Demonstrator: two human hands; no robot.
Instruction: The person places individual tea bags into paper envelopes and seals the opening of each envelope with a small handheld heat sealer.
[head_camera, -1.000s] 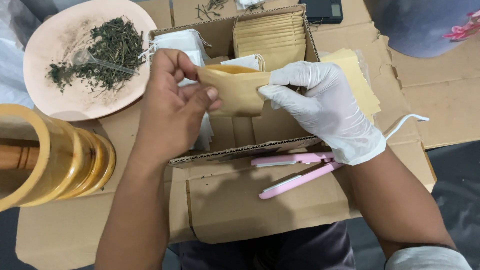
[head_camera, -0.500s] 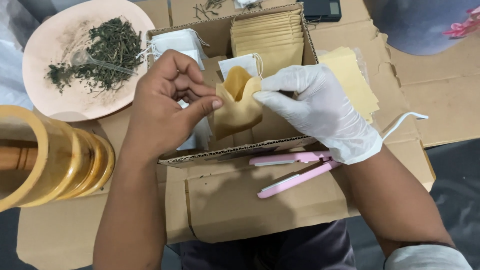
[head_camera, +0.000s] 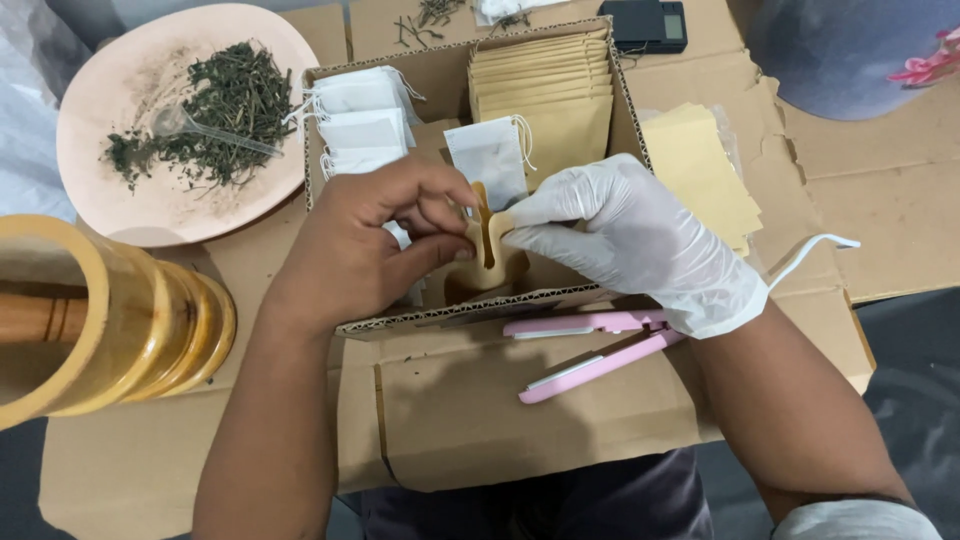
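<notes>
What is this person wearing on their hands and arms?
The right hand wears a thin, white disposable glove that ends at the wrist in a loose, slightly rolled cuff. Above it the forearm is bare up to a pale sleeve near the elbow. The left hand wears nothing, with no glove, ring or watch in view, and its forearm is bare to the picture's edge.

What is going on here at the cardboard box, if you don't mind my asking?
A person holds a small tan paper pouch open over an open cardboard box, pinching its mouth with the bare left hand and the white-gloved right hand. The box holds stacked white filter bags and tan envelopes. A pink plate of dried green herbs lies at the left; a pink sealing clamp rests in front.
</notes>
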